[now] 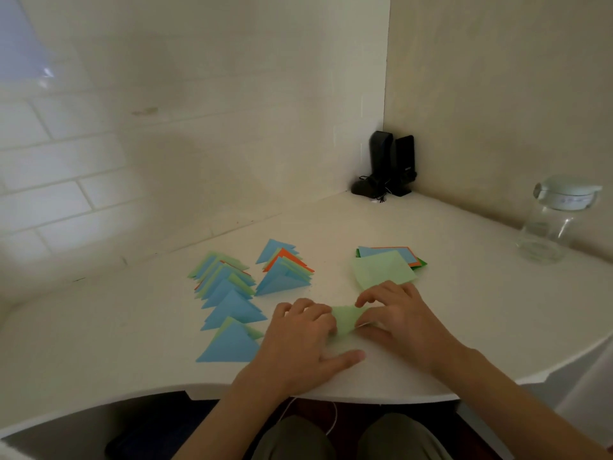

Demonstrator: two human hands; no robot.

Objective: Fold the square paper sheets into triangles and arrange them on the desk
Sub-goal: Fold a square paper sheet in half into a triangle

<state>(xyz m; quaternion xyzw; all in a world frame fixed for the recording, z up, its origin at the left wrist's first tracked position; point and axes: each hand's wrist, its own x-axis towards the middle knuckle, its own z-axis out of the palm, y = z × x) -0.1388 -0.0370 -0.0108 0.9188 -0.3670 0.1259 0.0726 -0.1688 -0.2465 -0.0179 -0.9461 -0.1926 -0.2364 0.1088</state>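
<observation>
Operator A: Which step was in hand?

Operator B: Folding. A light green sheet (348, 322) lay on the white surface (464, 310) at the near edge, partly doubled over. The left hand (298, 336) pressed on its left part, fingers bent over the paper and thumb stretched flat along the near edge. The right hand (401, 318) gripped the right part, fingers curled down onto the fold.

Operator A: Where was the remaining stock?

Operator B: A stack of unfolded squares (389, 260) sat just beyond the right hand, a green sheet on top. Two rows of finished triangles (232, 300) lay overlapped to the left.

Operator A: What did the next move call for?

Operator B: By my judgement: align the corners, run the crease flat, then set the triangle at the near end of a row.
</observation>
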